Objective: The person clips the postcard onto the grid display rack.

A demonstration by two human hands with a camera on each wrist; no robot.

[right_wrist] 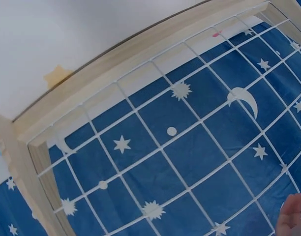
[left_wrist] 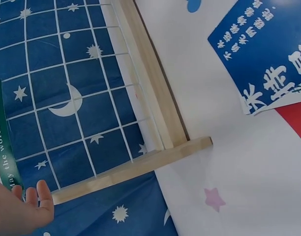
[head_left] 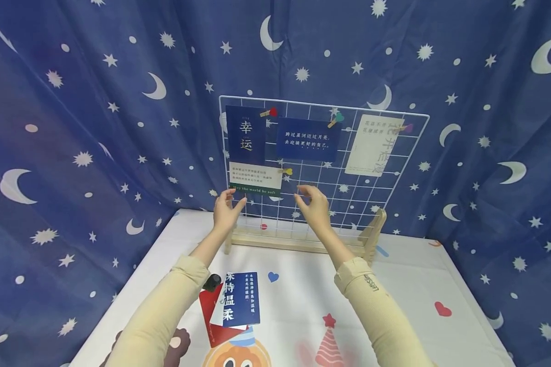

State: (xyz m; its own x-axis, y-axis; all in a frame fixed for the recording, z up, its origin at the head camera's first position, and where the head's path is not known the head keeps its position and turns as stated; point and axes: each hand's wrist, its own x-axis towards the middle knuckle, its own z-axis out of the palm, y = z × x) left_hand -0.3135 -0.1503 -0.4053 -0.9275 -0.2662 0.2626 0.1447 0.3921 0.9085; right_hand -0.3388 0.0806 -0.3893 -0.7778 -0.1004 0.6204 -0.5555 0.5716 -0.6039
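A white wire grid panel [head_left: 312, 204] stands upright in a wooden base [head_left: 294, 244]. My left hand [head_left: 225, 211] is by the lower left corner of a white and green card [head_left: 254, 178], fingers loosely bent and holding nothing; whether a fingertip touches the card, I cannot tell. In the left wrist view the card's green strip [left_wrist: 2, 142] lies just above those fingers. To the right of that card, my right hand [head_left: 316, 206] is in front of the grid with relaxed fingers and nothing in them. A yellow clip [head_left: 285, 172] is at the card's right edge.
Higher on the grid are two dark blue cards, one with large characters [head_left: 246, 133] and one wide [head_left: 307, 140], plus a white card [head_left: 374, 145], with coloured clips. On the table lie a blue card [head_left: 242, 300], a red card [head_left: 220, 334] and a dark round object [head_left: 213, 282].
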